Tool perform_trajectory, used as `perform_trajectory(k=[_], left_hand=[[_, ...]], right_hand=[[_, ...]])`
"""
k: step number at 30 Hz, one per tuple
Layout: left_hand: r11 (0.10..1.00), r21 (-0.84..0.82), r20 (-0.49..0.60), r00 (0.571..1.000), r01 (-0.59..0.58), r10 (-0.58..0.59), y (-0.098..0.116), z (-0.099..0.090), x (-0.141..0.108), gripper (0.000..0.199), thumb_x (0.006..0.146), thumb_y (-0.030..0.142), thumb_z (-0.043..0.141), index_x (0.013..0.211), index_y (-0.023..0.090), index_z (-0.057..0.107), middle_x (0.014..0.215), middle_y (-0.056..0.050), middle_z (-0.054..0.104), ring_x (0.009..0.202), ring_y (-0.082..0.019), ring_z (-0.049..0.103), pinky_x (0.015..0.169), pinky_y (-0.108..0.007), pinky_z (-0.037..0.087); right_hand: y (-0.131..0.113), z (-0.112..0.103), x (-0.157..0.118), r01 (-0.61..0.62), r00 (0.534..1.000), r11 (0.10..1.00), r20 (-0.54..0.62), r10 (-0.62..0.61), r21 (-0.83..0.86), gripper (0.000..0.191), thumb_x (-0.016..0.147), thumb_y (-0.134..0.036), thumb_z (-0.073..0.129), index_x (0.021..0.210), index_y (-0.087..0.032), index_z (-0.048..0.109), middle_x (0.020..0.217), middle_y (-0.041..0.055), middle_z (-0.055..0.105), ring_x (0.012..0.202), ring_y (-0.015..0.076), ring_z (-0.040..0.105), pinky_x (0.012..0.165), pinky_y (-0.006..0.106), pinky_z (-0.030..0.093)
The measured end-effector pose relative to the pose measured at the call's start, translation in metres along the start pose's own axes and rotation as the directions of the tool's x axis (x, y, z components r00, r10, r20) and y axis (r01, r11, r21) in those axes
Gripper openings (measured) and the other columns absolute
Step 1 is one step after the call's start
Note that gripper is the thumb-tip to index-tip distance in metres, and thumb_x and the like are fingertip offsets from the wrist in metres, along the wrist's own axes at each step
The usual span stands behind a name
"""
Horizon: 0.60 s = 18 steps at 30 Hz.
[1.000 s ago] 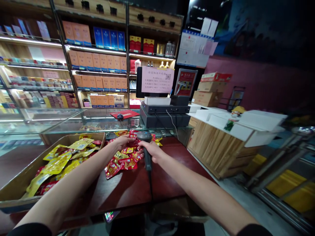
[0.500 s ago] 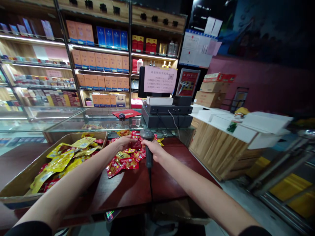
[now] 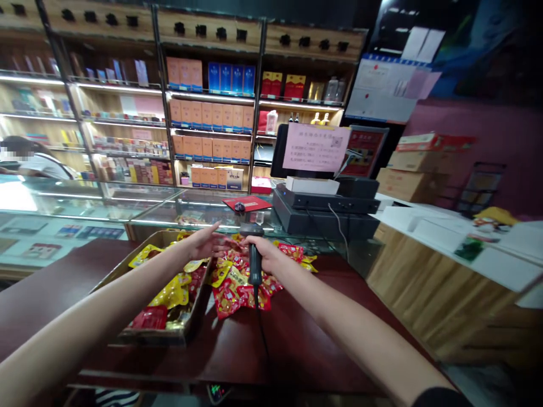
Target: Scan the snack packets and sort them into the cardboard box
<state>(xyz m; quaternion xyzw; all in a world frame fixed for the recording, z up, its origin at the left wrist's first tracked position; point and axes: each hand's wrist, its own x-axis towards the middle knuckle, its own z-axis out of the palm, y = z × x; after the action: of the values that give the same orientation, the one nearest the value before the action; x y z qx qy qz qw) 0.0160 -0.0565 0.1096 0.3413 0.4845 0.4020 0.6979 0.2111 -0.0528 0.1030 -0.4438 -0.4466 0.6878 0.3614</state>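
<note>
My right hand is wrapped around the handle of a black barcode scanner, whose head points away over the counter and whose cable hangs toward me. Just left of it is my left hand, fingers stretched and thumb raised, with no packet plainly in its grasp. Red and yellow snack packets lie in a loose pile beneath and around both hands. Left of the pile, a shallow cardboard box holds more packets, partly covered by my left forearm.
Behind the dark red table is a glass counter with a mouse on a red mat. A monitor stands above a black cash drawer. Another person is at far left. A wooden cabinet is at right.
The view has swung left, bringing a person into sight. My left hand has opened away from the red packet near its fingertips. My right hand keeps hold of the scanner.
</note>
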Motion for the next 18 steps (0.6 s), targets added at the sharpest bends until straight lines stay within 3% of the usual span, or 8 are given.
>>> perform_trajectory(k=[6,10,13,15,18], left_hand=[[0.981,-0.022,-0.172,0.968,-0.19,0.184,0.035,-0.058,-0.025,0.043,0.084,0.052,0.048,0.096,0.012,0.059,0.087,-0.012,0.067,0.076,-0.021,0.064,0.071,-0.034,0.051],[0.962,0.101,-0.377,0.884,-0.255,0.274,0.049,-0.098,-0.038,0.05,0.079,0.059,0.051,0.096,0.012,0.061,0.085,-0.01,0.065,0.073,-0.019,0.061,0.067,-0.031,0.051],[0.956,0.146,-0.478,0.828,-0.257,0.295,0.05,-0.116,-0.041,0.048,0.081,0.057,0.05,0.095,0.014,0.063,0.089,-0.009,0.064,0.074,-0.018,0.06,0.065,-0.03,0.051],[0.96,0.121,-0.454,0.846,-0.251,0.279,0.045,-0.115,-0.04,0.045,0.081,0.055,0.051,0.096,0.014,0.063,0.093,-0.01,0.063,0.079,-0.019,0.061,0.067,-0.031,0.051],[0.967,0.107,-0.332,0.909,-0.229,0.252,0.031,-0.091,-0.032,0.045,0.078,0.054,0.056,0.097,0.014,0.063,0.1,-0.012,0.064,0.087,-0.021,0.062,0.071,-0.032,0.052]], right_hand=[[-0.022,0.081,0.039,0.004,0.996,1.0,0.093,-0.005,0.01,0.008,0.066,-0.014,0.058,0.059,-0.016,0.053,0.048,-0.0031,0.051,0.044,0.0079,0.044,0.049,0.02,0.042],[-0.03,0.112,0.054,0.002,0.988,1.0,0.153,-0.001,-0.006,0.006,0.063,-0.014,0.061,0.066,-0.016,0.056,0.05,-0.0041,0.05,0.044,0.0086,0.042,0.049,0.023,0.044],[-0.026,0.113,0.064,-0.043,0.982,0.999,0.182,0.043,0.0,0.005,0.064,-0.014,0.06,0.067,-0.016,0.057,0.053,-0.0031,0.05,0.046,0.0092,0.044,0.053,0.026,0.048],[-0.02,0.104,0.069,-0.08,0.978,0.997,0.194,0.076,0.014,0.002,0.066,-0.014,0.058,0.067,-0.015,0.057,0.054,-0.0024,0.05,0.047,0.0094,0.045,0.056,0.028,0.05],[-0.013,0.078,0.068,-0.131,0.971,0.99,0.207,0.12,0.044,0.003,0.066,-0.013,0.055,0.065,-0.015,0.057,0.053,-0.0019,0.05,0.048,0.0094,0.046,0.058,0.028,0.051]])
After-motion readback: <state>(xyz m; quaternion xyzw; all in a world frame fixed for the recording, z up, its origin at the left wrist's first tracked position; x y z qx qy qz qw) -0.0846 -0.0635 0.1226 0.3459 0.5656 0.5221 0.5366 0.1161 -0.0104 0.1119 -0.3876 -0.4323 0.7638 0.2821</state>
